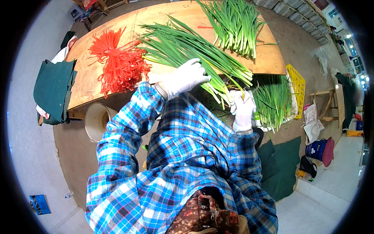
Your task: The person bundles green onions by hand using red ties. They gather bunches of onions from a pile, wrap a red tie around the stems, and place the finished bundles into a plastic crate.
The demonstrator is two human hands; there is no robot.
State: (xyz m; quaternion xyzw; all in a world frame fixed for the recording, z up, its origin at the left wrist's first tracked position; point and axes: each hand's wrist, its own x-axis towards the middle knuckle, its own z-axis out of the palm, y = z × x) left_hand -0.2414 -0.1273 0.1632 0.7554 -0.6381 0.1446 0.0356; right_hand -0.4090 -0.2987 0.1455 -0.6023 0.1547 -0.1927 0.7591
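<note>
A spread of garlic chives (pixel 191 45) lies across the near edge of the wooden table, leaf tips to the far left and pale stalk ends to the right. My left hand (pixel 186 78), in a white glove, has its fingers curled around some of these stalks. At the pale ends, my gloved right hand (pixel 242 109) pinches a few thin, yellowish strands; its fingertips partly hide them. To its right, more garlic chives (pixel 272 99) lie in a white-lined container beside the table. A further pile of garlic chives (pixel 235 27) sits at the table's far right.
Red plastic ties (pixel 117 66) lie in a heap on the left of the table (pixel 83 74). Below stands a white bucket (pixel 97 123). A yellow crate (pixel 297 89) is at the right, with a dark green mat (pixel 278 167) on the floor nearer me. Green cloth (pixel 54 89) hangs at left.
</note>
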